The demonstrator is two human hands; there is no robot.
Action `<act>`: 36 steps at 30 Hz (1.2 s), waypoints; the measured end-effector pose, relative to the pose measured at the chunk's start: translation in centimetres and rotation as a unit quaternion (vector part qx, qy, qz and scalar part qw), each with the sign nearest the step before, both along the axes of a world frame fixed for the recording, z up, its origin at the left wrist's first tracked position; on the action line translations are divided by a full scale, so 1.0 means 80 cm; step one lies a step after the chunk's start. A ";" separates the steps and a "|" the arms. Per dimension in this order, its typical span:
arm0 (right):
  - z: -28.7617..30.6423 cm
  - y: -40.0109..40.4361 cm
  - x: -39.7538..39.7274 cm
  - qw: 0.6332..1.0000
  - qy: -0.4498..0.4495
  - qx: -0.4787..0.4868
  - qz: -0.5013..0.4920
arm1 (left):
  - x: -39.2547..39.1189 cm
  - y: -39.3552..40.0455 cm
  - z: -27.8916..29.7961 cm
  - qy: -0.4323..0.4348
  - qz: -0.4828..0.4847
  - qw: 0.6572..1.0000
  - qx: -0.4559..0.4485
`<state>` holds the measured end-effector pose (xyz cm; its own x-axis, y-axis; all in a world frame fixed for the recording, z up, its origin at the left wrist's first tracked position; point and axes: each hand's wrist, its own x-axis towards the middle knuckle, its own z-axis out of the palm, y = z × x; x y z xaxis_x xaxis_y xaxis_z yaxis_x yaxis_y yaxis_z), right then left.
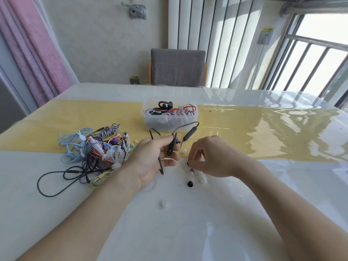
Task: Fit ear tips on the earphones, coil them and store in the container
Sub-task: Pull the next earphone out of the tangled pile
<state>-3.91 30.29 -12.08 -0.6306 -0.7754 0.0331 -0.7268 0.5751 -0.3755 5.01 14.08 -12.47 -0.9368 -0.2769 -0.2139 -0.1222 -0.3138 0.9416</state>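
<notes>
Gripped in the left hand [150, 161]: one black earphone [171, 147], nozzle bare. One black ear tip [188, 163] is pinched by the right hand [211, 157]; another black tip [190, 184] and several white tips [199, 177] lie beneath it.

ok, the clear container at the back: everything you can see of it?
The container is a translucent plastic tub, rounded rectangle, with no lid on it. It stands upright on the yellow runner, beyond both hands, touched by neither. Inside lie coiled earphones: black, red and white cables, one black ear-hook piece on top.

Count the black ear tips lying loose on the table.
1: a black ear tip lies below the white tips, near the right hand. Others may be hidden under that hand.
</notes>
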 end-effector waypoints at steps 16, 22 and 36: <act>0.007 0.024 0.015 0.831 -0.369 -0.416 -0.006 | 0.009 0.006 0.004 0.060 -0.092 0.990 0.093; 0.002 0.021 0.020 0.818 -0.356 -0.451 0.008 | 0.009 0.007 -0.001 0.086 -0.075 0.990 0.081; 0.002 0.018 0.026 0.816 -0.359 -0.452 -0.003 | 0.009 0.016 -0.015 0.197 -0.014 0.934 -0.297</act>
